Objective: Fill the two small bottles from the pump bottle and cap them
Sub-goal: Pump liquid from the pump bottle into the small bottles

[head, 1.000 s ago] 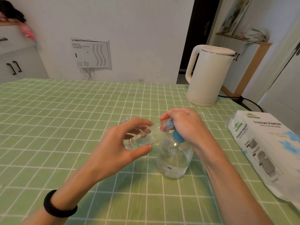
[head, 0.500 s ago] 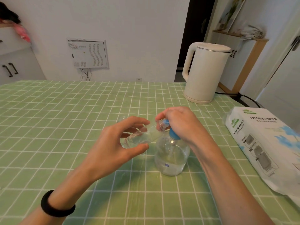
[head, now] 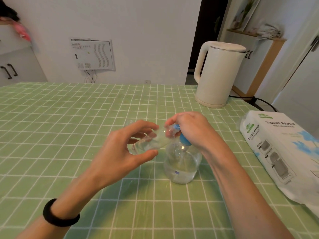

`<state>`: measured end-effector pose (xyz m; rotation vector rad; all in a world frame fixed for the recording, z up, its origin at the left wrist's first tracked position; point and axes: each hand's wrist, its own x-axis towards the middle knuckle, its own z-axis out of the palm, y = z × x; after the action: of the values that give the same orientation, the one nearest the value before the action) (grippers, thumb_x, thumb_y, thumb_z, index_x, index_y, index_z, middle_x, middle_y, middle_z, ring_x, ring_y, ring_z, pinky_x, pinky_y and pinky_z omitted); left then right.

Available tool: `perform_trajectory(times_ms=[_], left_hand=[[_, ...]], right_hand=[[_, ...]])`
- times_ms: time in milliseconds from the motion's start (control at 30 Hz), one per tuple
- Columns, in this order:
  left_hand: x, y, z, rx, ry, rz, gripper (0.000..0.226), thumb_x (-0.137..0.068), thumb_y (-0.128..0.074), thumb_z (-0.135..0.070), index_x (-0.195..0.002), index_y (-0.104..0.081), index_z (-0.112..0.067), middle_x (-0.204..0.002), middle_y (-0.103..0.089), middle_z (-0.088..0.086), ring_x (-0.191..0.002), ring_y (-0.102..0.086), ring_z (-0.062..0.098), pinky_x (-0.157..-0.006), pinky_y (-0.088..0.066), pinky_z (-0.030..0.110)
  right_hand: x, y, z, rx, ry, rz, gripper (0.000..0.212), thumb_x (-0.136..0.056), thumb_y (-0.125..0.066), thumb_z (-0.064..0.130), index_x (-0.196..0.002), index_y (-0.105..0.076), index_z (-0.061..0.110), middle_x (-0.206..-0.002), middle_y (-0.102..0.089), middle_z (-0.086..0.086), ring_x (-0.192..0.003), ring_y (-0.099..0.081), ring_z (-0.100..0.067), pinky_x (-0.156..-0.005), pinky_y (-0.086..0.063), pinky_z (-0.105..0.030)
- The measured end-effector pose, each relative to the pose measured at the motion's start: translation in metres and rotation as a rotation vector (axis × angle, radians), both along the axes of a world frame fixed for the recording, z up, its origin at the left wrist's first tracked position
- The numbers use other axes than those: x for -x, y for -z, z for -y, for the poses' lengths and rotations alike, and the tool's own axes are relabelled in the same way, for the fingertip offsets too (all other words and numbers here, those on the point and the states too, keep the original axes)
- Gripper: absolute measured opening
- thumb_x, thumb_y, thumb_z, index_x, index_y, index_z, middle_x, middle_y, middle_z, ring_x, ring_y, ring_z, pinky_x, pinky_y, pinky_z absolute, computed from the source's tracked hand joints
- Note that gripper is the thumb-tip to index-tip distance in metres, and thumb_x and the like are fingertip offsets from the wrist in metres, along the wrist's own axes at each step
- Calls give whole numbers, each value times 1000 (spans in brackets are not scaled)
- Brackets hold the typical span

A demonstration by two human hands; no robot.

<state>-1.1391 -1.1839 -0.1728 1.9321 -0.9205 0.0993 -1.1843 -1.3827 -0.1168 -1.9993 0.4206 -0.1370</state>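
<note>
Clear plastic small bottle [head: 148, 144], tilted, pinched between left hand [head: 119, 152] fingers and thumb; mouth meets nozzle [head: 176, 126] under right hand [head: 191, 130] fingers curled over pump bottle [head: 181, 164] head — misalignment risks squirt onto counter [head: 69, 128].

pump bottle [head: 181, 163] on table [head: 69, 118], small bottle [head: 148, 143] left of its top, kettle [head: 219, 73] behind, tissue pack [head: 279, 149] at right

you wear one thick black band [head: 59, 216] on your left wrist, at 7 o'clock in the view, round and smooth like a hair tie. your left hand [head: 117, 152], right hand [head: 193, 130] and both forearms [head: 241, 183] are bare.
</note>
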Motion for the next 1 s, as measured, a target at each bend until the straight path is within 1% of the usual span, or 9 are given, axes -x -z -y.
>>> perform_trajectory(times_ms=[67, 200, 333, 467, 533, 600, 700, 833, 1000], left_hand=[[0, 0, 1, -1, 4, 5, 51, -83, -90, -27, -126, -67, -40, -115, -75, -19, -112, -71, 4, -97, -59, 29], [2, -2, 1, 25, 24, -6, 52, -77, -82, -45, -127, -66, -42, -117, -74, -21, -112, -71, 4, -97, -58, 24], [3, -3, 2, 40, 42, -15, 53, -77, -78, -50, -128, -65, -42, -117, -74, -20, -112, -72, 5, -96, -58, 23], [0, 1, 3, 33, 27, -15, 52, -79, -85, -37, -127, -66, -41, -118, -74, -19, -113, -71, 6, -96, -57, 22], [1, 3, 3, 20, 15, -17, 52, -82, -89, -29, -127, -67, -40, -116, -75, -18, -112, -72, 6, -95, -58, 25], [2, 3, 2, 18, 6, -15, 51, -81, -88, -34, -127, -67, -40, -116, -74, -19, -112, -71, 6, -96, -58, 26], [3, 2, 3, 19, 10, -13, 51, -80, -85, -39, -127, -66, -41, -116, -74, -18, -113, -72, 6, -97, -58, 26], [3, 1, 4, 27, 15, -23, 52, -80, -88, -34, -127, -67, -40, -117, -75, -17, -113, -72, 7, -96, -58, 27], [1, -1, 3, 35, 30, -13, 51, -79, -81, -43, -128, -66, -40, -116, -75, -18, -112, -72, 6, -95, -58, 24]], right_hand=[[1, 0, 1, 6, 5, 4, 38, -94, -45, 11, -79, -79, 19, -65, -77, 7, -77, -74, -15, -80, -58, -35], [-3, -1, 3, 8, -3, 33, 36, -97, -48, 12, -80, -78, 19, -58, -70, 26, -59, -68, 7, -65, -47, -26], [-4, -2, 7, 37, -24, 60, 37, -98, -47, 14, -80, -78, 22, -56, -68, 30, -61, -64, 17, -66, -42, -23], [-3, -2, 4, -34, -26, 29, 34, -93, -48, 10, -78, -78, 19, -62, -77, 9, -54, -67, 5, -67, -48, -27], [-2, -1, 2, -52, -31, 10, 36, -91, -48, 8, -74, -78, 17, -65, -78, -1, -59, -70, -4, -73, -56, -33], [-1, 0, 2, -50, -19, 4, 38, -92, -48, 8, -73, -78, 18, -67, -79, -2, -67, -72, -12, -81, -60, -38], [-2, -1, 3, -41, -13, -4, 37, -95, -48, 10, -78, -80, 18, -66, -78, 6, -61, -71, -4, -72, -57, -31], [-3, -2, 6, 7, -12, 7, 35, -100, -48, 13, -84, -79, 20, -55, -66, 32, -55, -63, 17, -56, -46, -18], [-6, -6, 8, 40, 4, 27, 36, -98, -49, 14, -80, -78, 24, -55, -68, 29, -56, -64, 15, -60, -45, -21]])
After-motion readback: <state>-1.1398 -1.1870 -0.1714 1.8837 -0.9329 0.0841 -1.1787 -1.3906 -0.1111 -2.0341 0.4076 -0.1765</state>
